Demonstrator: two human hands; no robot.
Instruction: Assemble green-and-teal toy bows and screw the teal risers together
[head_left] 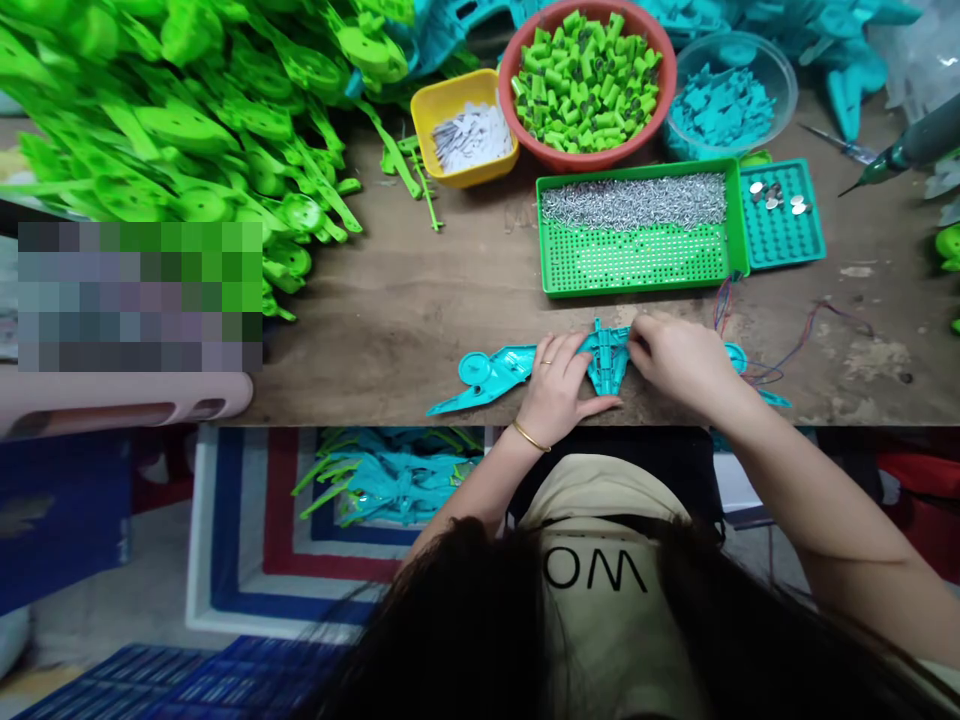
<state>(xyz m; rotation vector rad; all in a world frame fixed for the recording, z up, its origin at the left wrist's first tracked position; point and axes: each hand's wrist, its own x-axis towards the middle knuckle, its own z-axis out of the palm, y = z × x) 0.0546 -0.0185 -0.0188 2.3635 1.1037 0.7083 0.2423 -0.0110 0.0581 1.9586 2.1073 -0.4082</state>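
Note:
A teal plastic toy plane shell with long wings lies on the bench near its front edge, its ribbed inner side facing up. My left hand grips it just left of the middle section, thumb along the near edge and fingers over the top. At the right of that section my right hand has its fingers pinched together against the shell. Whatever is between those fingertips is hidden. Thin red and blue wires trail over the bench beside the right wing, which my right hand and forearm partly cover.
Behind the shell stand a green tray of small screws and a teal tray with button cells. Further back are a yellow bin, a red bowl and a clear tub. Green parts pile up left; an electric screwdriver hangs right.

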